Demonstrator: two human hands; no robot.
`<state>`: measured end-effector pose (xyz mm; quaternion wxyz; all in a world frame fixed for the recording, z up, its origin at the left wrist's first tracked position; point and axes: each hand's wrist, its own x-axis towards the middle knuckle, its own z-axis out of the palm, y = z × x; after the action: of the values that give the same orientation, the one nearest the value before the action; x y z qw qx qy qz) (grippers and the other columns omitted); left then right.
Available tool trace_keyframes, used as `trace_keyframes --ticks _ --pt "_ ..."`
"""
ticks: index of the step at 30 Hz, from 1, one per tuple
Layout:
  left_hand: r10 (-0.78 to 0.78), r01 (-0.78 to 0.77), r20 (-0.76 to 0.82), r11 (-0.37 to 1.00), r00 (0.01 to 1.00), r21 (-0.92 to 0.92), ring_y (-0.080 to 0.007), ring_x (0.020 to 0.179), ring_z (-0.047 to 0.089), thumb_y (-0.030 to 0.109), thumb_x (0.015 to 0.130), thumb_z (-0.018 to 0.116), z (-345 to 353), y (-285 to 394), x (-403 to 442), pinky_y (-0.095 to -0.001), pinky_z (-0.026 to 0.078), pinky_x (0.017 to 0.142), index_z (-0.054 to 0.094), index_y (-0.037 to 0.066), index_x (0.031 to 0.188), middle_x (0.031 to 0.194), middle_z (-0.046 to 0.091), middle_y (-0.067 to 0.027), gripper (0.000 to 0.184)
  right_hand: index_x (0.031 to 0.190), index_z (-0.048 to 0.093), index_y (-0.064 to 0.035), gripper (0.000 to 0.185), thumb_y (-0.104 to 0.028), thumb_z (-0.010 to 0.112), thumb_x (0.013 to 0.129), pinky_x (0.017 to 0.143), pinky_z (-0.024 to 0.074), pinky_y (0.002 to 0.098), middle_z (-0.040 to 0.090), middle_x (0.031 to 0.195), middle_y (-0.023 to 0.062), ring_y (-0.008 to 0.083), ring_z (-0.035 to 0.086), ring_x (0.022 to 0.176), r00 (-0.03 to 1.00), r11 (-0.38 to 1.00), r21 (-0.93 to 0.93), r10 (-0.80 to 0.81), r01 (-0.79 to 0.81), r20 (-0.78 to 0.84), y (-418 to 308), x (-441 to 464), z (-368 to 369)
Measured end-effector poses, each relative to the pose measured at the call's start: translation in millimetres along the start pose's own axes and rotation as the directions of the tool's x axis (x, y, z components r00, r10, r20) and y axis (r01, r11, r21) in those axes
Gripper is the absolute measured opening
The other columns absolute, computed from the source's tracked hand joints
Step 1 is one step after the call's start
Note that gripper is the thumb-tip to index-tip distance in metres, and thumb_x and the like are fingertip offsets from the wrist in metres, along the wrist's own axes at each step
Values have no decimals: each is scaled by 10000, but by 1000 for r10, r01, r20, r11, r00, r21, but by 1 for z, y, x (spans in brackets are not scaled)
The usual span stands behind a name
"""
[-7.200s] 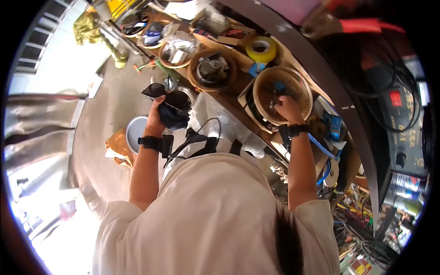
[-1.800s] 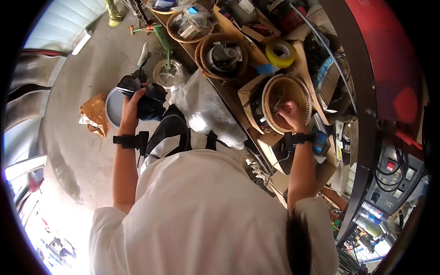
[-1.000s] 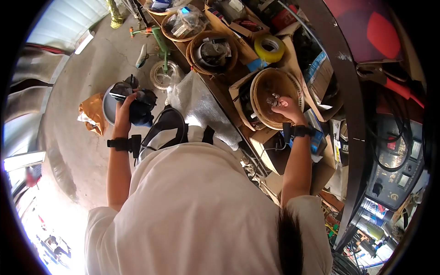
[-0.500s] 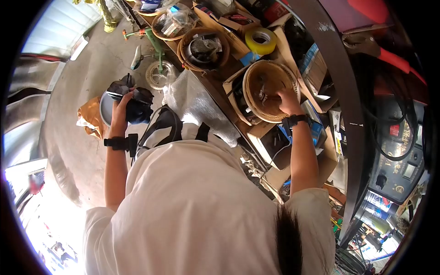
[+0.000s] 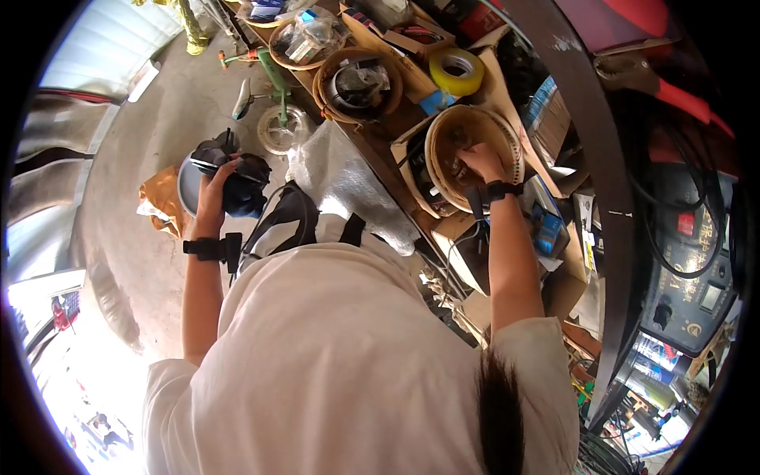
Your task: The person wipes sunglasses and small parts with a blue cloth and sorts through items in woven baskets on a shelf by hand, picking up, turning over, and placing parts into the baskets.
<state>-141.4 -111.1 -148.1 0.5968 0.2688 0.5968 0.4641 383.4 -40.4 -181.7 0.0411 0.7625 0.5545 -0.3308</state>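
My right hand [image 5: 483, 164] reaches into a round tan basket [image 5: 509, 142] on the bench, fingers curled down near a few small items at its bottom. What the fingertips pinch, if anything, is too small to make out. Off to the left, my left hand [image 5: 215, 186] is closed around a dark bundle [image 5: 244, 178], black and navy, whose exact kind does not show. Behind that bundle is a grey round basin-like thing [image 5: 189, 186], partly hidden.
More baskets [image 5: 318, 83] of parts line the bench, along with a roll of yellow tape [image 5: 457, 73] and open cardboard boxes [image 5: 467, 257]. Bubble wrap [image 5: 336, 178] hangs at the bench edge. A dark metal post [image 5: 590, 119] rises on the right. A small green bike [image 5: 275, 79] stands on the floor.
My right hand has shifted slightly left and up inside the basket, and its wrist has turned. The left hand keeps its hold on the dark bundle. The whole view has moved a little.
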Motion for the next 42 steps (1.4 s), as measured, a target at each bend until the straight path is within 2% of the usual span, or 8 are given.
trace_keyframes --ticks 3,11,18,22,25,31,34,42 --pt "45 -44 -22 999 999 16 -140 917 583 176 835 617 -1 5 -2 -263 444 838 629 -4 1057 981 633 -59 286 735 612 -48 295 -332 654 808 497 435 294 582 627 41 145 536 535 952 880 394 171 -264 255 15 15 1" --pt "3 -4 -58 1000 998 -13 -144 885 597 180 835 615 -11 2 -6 -258 457 811 630 -11 1055 968 639 -59 292 948 557 -36 213 -240 514 900 720 494 271 605 840 79 168 580 745 985 413 894 63 -174 162 39 -1 -28" --pt "6 -6 -43 1000 999 -2 -147 888 604 181 835 610 -11 6 1 -263 461 812 632 -13 1047 964 644 -65 288 932 559 -61 177 -229 572 880 597 486 258 572 776 35 151 591 719 994 790 613 81 -17 -76 22 27 -6" --pt "0 0 -52 1000 999 0 -146 894 597 182 833 611 -12 12 -1 -264 454 821 632 -14 1041 970 641 -64 287 1015 566 -28 401 -321 709 782 651 520 321 605 895 68 161 607 752 973 997 12 79 -78 -218 -29 13 -19" --pt "29 -28 -73 999 997 27 -143 900 586 189 831 612 -20 8 2 -261 444 827 632 -12 1049 974 634 -61 297 1058 590 -33 574 -436 769 690 668 511 385 628 908 91 230 625 787 890 990 115 -18 79 -455 -20 27 -3" --pt "21 -16 -64 997 998 75 -138 905 573 199 831 610 -27 6 6 -254 437 824 631 -9 1064 970 625 -55 313 1103 613 -24 564 -365 750 676 739 501 407 648 999 198 342 646 846 970 951 200 220 -236 98 3 63 -7" --pt "16 -12 -64 998 998 67 -137 905 570 199 828 614 -26 7 6 -253 435 824 632 -8 1066 974 624 -55 316 926 664 64 455 -268 761 629 723 511 403 673 914 225 338 661 847 997 964 -256 62 -74 -54 -39 29 -21" --pt "-7 10 -88 999 996 36 -138 888 579 194 817 638 -28 3 11 -256 442 816 633 1 1046 965 625 -50 299 974 673 17 453 -273 785 644 793 498 389 660 971 222 330 641 941 980 953 -228 194 -200 -47 -13 18 -22"
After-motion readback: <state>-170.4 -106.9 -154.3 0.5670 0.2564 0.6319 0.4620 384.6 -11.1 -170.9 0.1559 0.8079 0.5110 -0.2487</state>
